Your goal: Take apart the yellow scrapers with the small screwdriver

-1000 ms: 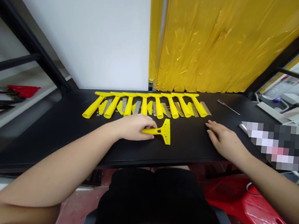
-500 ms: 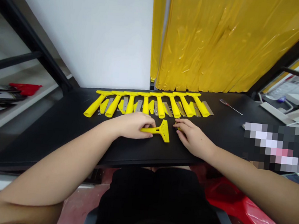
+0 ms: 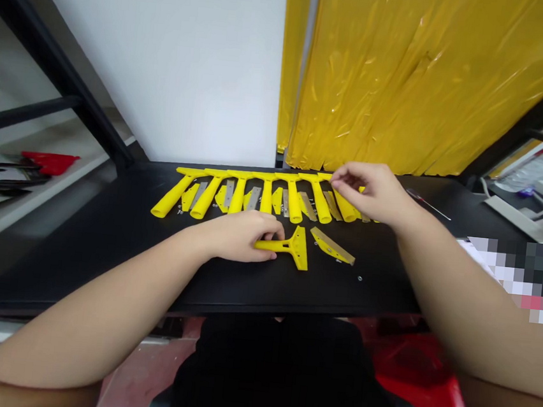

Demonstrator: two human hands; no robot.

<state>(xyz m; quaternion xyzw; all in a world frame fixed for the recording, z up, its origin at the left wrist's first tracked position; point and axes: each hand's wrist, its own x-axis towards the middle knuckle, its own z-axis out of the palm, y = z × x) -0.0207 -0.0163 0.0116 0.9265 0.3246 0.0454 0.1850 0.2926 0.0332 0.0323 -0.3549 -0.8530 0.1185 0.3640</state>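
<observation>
My left hand (image 3: 244, 235) is wrapped round the handle of a yellow plastic scraper (image 3: 300, 248), whose wide head points right, just above or on the black table. To the right of it lies a yellow clamp plate with a metal blade (image 3: 332, 246), small screws beside it and a nut (image 3: 360, 278) nearer the edge. My right hand (image 3: 371, 191) hovers over the right end of a row of yellow scraper handles (image 3: 238, 191), hiding part of it. Its fingers are bent and the thumb stands apart; nothing shows between them. Blades (image 3: 255, 198) and yellow plates (image 3: 277, 200) lie between the handles.
A screwdriver (image 3: 429, 204) lies behind my right forearm. White board (image 3: 170, 59) and yellow plastic wrap (image 3: 384, 80) rise behind the black table (image 3: 119, 240). At the left a shelf holds a red item (image 3: 52, 163); a red stool (image 3: 422, 378) stands below right.
My right hand has let go of the clamp plate and blade, now lying on the table, and has moved up and right over the row. My left hand keeps its hold on the scraper.
</observation>
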